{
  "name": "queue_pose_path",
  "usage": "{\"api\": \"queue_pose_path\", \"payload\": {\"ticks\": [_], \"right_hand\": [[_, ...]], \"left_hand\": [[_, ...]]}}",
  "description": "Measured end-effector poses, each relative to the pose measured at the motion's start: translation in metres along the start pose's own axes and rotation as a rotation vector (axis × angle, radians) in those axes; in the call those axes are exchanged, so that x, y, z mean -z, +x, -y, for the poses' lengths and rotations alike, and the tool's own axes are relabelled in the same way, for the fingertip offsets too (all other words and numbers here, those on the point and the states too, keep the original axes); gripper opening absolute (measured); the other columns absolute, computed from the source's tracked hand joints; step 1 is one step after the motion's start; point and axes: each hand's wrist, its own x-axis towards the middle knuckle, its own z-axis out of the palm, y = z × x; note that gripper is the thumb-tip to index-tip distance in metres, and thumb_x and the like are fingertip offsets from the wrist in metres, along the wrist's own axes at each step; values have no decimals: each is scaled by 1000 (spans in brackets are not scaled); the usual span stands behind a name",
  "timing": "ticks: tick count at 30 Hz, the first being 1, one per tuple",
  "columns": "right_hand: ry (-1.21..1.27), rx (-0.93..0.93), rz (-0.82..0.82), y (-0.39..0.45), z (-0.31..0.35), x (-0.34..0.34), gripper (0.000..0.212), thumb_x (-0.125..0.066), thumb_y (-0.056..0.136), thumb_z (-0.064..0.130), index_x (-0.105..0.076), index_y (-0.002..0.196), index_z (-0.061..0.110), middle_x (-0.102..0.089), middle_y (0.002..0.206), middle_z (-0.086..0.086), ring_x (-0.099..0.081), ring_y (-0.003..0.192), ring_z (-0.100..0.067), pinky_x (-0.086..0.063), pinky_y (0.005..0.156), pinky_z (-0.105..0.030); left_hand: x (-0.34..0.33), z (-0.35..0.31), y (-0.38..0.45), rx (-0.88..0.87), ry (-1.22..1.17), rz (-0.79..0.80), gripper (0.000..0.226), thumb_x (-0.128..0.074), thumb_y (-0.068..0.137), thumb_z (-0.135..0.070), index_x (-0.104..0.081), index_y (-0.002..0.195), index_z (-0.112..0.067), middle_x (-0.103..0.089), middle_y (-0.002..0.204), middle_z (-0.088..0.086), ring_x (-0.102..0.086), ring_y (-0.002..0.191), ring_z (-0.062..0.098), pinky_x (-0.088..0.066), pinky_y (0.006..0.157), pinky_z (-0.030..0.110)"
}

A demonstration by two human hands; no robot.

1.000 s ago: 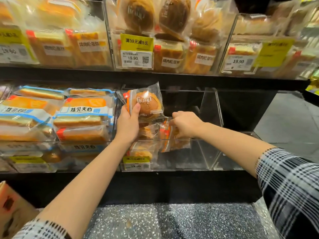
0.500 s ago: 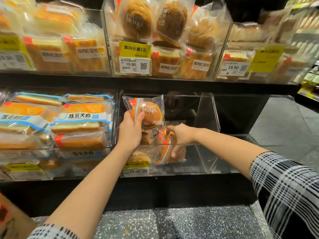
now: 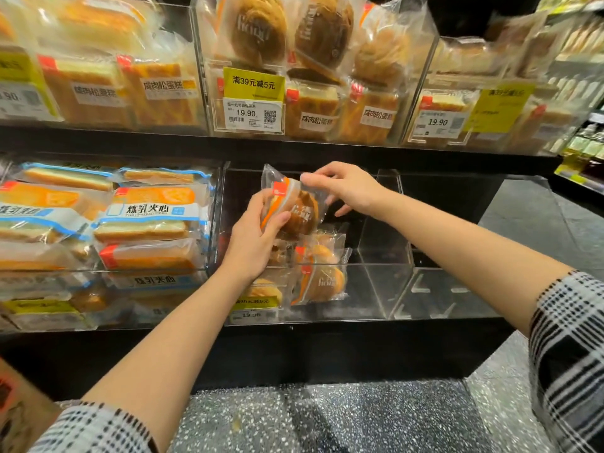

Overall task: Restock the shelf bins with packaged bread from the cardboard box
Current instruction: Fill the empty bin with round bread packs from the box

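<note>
My left hand (image 3: 258, 237) grips a round brown bun in a clear wrapper with an orange stripe (image 3: 295, 209), held above the clear middle bin (image 3: 376, 289) on the lower shelf. My right hand (image 3: 346, 188) pinches the top right edge of that same wrapper. Inside the bin, below the held bun, a few similar wrapped buns (image 3: 322, 279) stand against the front wall on the bin's left side. A corner of the cardboard box (image 3: 19, 410) shows at the bottom left.
The bin to the left holds stacked sandwich bread packs (image 3: 150, 220). The upper shelf carries bins of cakes and round buns (image 3: 294, 60) with price tags (image 3: 250, 116). A clear bin (image 3: 441, 289) sits to the right. Speckled floor lies below the black shelf base.
My right hand let go of the bun standing in the bin and rose to pinch the wrapper of the bun in my left hand. The left hand tilted its bun rightward.
</note>
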Motion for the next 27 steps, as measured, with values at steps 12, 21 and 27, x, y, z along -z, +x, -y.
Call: {"api": "queue_pose_path", "payload": {"ticks": [12,21,27], "right_hand": [[-359,156,260,-12,2,27,33,-79,74,35,-70,101,17,-68,90,8,-64,86,-5,-49,72,-18],[-581,53,432,-15,-29,-4,27,-75,78,41,-72,96,22,-66,85,10,-60,81,-5,-48,75,-22],[-583,-106,623,-19,-35,-27,32,-49,97,39,-69,105,15,-62,93,3,-55,80,-8,-46,79,-25]], "left_hand": [[-6,8,6,99,124,304,45,-28,90,-68,-54,116,-42,-62,114,-11,-56,110,16,-41,101,48],[-15,7,23,459,236,613,114,6,53,-94,-76,88,-23,-43,146,1,-28,140,23,-12,117,47],[-24,18,31,561,339,636,147,6,32,-104,-35,147,-22,-38,150,10,-28,140,30,-18,116,52]]}}
